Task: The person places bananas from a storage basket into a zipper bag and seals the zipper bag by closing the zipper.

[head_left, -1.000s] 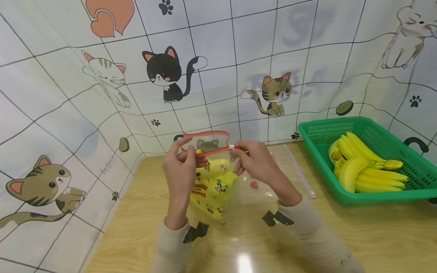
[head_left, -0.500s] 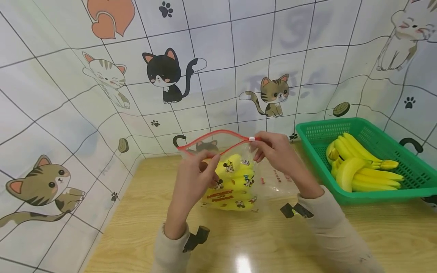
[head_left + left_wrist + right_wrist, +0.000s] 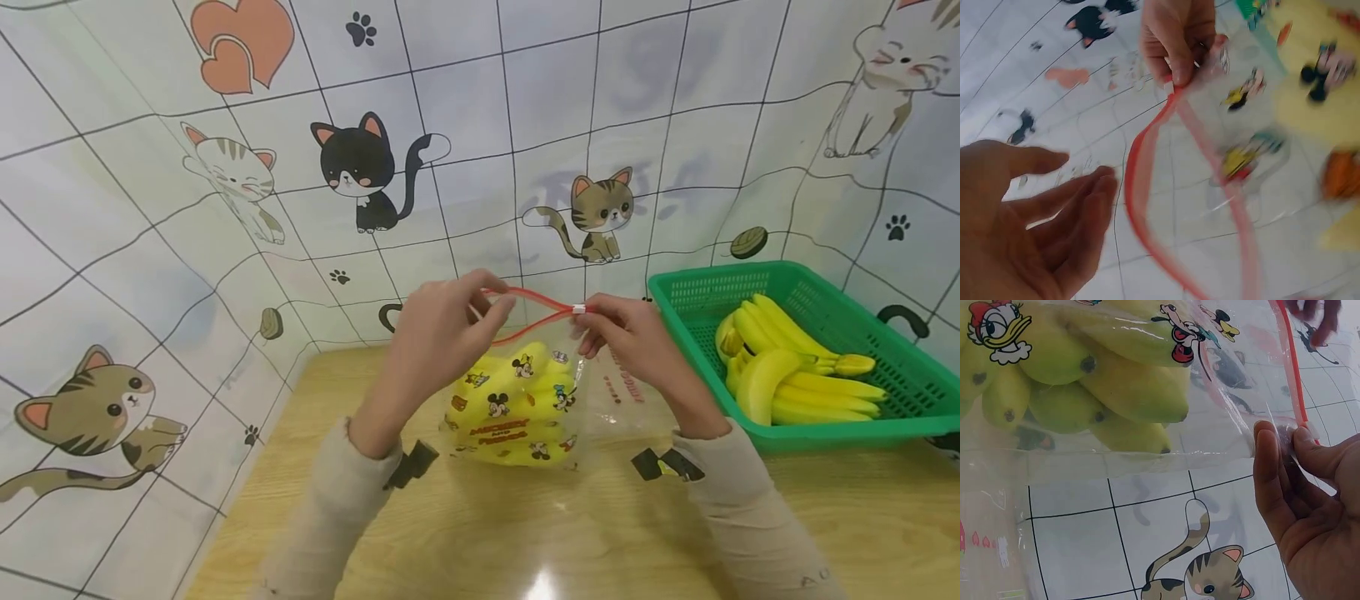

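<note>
A clear zipper bag with cartoon prints and a red zip edge stands on the table, its mouth partly spread. Bananas fill its lower part. My right hand pinches the bag's top right corner, beside the white slider. My left hand hovers at the left part of the mouth and hides that end of the zip in the head view. In the left wrist view, a gap shows between that hand's loosely bent fingers and the red edge, and nothing is held.
On the right stands a green basket with bunches of bananas. Another clear bag lies flat behind my right hand. A cat-printed wall covering rises behind the table.
The bag has shifted right and its printed front has turned toward me. My right hand moved right with the corner. My left hand left the bag's left side and rose rightward to the mouth.
</note>
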`<state>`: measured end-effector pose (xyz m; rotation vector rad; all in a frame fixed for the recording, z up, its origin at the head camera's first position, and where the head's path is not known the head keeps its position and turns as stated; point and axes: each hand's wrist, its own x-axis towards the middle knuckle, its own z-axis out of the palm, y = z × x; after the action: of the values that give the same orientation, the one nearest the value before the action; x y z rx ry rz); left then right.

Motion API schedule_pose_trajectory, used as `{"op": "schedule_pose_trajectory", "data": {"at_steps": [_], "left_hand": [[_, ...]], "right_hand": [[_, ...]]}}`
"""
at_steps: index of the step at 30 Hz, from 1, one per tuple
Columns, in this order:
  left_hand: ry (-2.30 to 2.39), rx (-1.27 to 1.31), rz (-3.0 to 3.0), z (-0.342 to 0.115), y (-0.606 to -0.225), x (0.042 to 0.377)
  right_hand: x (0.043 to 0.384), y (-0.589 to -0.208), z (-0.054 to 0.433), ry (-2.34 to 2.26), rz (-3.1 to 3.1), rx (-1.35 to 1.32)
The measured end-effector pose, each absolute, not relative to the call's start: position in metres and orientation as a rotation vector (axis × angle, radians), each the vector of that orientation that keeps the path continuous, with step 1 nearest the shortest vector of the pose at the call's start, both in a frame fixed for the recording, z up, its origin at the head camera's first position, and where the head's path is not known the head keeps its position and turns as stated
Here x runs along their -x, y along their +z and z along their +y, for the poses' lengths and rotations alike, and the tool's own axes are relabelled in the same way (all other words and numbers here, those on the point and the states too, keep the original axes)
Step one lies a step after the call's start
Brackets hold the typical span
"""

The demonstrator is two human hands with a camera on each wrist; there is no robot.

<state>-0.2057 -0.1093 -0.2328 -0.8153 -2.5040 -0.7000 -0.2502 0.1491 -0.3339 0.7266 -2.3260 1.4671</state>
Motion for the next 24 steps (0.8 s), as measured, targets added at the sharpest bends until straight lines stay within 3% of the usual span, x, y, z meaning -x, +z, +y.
{"op": "schedule_pose_trajectory", "data": {"at_steps": [6, 11, 24], "left_hand": [[-0.216, 1.185, -2.81, -0.076, -0.186, 0.235], [-0.085, 1.379, -2.866, -0.05, -0.179, 0.258], [0.023, 1.366, -2.813, -0.021, -0.207, 0.268]], "right_hand": [[0.249, -0.336, 0.152, 1.43, -2.361, -0.746], [0.248, -0.334, 0.152, 1.389, -2.335, -0.784], [0.242, -0.329, 0.155, 1.442, -2.346, -0.893]]}}
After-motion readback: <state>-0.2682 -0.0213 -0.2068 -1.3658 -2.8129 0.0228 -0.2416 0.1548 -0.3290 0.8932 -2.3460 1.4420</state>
